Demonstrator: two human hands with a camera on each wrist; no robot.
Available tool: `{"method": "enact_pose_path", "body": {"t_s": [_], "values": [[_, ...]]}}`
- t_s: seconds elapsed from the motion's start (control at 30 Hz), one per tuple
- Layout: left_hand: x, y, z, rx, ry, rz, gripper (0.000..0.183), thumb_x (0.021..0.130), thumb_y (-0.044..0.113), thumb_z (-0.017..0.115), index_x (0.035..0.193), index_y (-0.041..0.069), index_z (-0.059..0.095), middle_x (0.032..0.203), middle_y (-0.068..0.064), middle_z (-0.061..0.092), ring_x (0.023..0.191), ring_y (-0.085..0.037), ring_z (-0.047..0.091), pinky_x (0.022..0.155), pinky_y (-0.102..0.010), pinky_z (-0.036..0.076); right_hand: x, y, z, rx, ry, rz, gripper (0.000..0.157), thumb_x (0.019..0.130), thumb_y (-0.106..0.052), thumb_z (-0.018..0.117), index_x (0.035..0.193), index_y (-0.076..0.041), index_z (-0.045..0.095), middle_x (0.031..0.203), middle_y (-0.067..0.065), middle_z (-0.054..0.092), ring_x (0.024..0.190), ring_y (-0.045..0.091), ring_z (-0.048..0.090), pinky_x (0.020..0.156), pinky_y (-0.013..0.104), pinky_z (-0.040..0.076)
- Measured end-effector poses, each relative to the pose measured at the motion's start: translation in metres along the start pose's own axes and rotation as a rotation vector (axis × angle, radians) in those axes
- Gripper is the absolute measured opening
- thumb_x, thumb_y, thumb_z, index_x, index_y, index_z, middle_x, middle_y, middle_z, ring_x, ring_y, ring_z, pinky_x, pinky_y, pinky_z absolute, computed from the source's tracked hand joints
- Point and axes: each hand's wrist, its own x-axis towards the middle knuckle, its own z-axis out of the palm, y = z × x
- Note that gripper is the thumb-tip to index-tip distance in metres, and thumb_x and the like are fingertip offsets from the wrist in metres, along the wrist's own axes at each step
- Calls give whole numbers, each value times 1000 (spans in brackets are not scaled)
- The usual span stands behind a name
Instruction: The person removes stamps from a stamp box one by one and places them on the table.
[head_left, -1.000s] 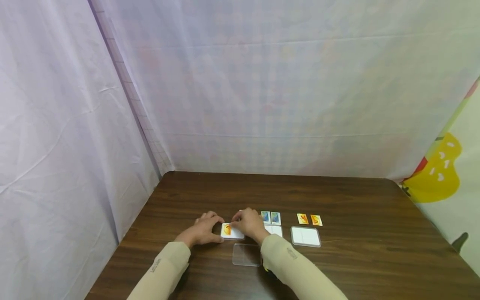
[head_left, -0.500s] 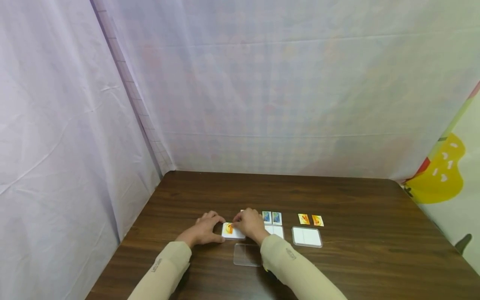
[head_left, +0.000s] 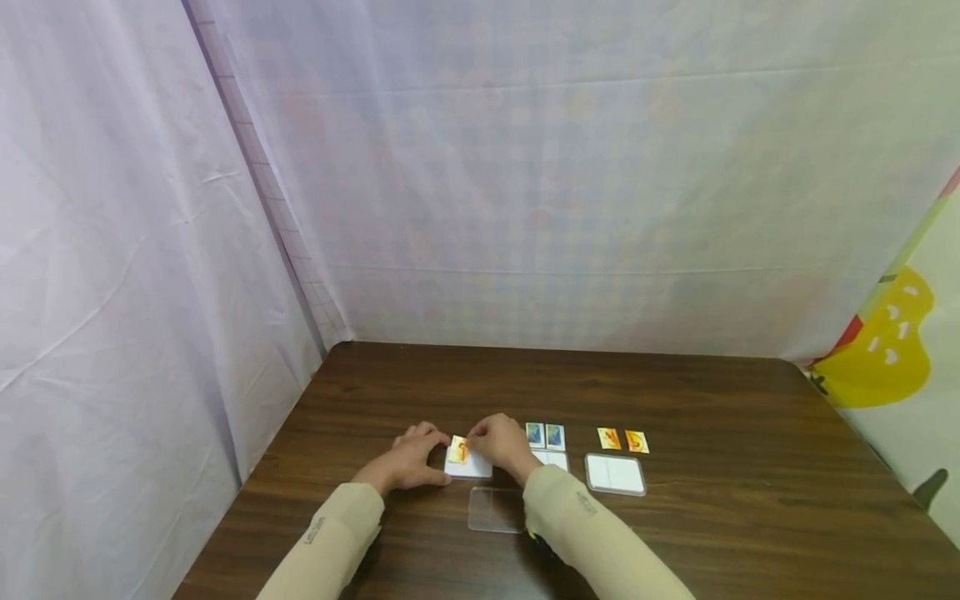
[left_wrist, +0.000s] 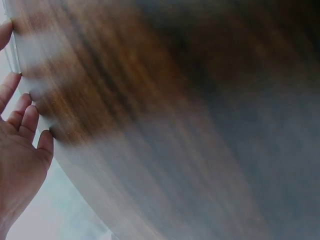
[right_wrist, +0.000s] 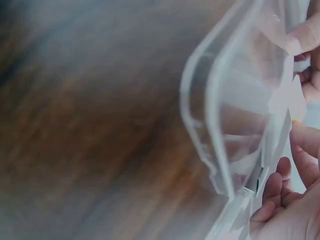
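In the head view my left hand (head_left: 407, 461) is at the left end of a flat case with a white inside (head_left: 471, 470), thumb at its near corner and forefinger at its far corner. Its other fingertips rest on the tabletop in the left wrist view. Between thumb and forefinger my right hand (head_left: 501, 442) pinches a small orange-and-yellow picture card (head_left: 458, 450). The card leans up over the left part of the case. In front of the case lies a clear plastic piece (head_left: 493, 510) like a lid, its right end hidden by the right sleeve.
Two blue-green picture cards (head_left: 544, 435) lie above another white case (head_left: 553, 459), partly hidden by the right hand. Farther right, a white case (head_left: 614, 474) in a clear frame lies below two orange cards (head_left: 622, 439). Pale cloth hangs behind the brown table (head_left: 675, 392).
My right hand has lifted the orange card from lying flat on the case to leaning up over it. My left hand has kept its place at the case's left end.
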Motion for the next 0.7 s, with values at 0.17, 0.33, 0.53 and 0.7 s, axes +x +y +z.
{"method": "enact_pose_path", "body": {"t_s": [0.17,0.33,0.53,0.7], "values": [[1,-1,1,4,-5,-12,55,79,31,81,125,7,60,126,-11,49,121,-34,44,100,-59,33,3,-2,-6,176,-35,73,10,86,-16,73,85,-7,77,83,1,70,73,14,56,65,29,46],[0,-2,0,3,-5,1,56,79,31,81,125,7,60,126,-12,49,121,-35,44,100,-60,33,7,-2,-12,265,-47,125,11,88,-15,73,87,-6,77,89,4,71,81,16,60,73,34,50],[0,-3,0,0,-7,-1,55,80,31,81,125,9,60,126,-11,49,122,-35,44,100,-61,32,12,0,-17,300,-64,172,11,89,-18,72,88,-8,76,91,3,71,87,19,61,79,40,51],[0,-1,-1,-5,-14,-1,55,80,30,81,126,9,60,128,-12,49,123,-35,43,101,-62,32,15,5,-18,273,-73,193,11,90,-20,72,88,-10,76,93,2,70,89,20,61,82,42,50]]}}
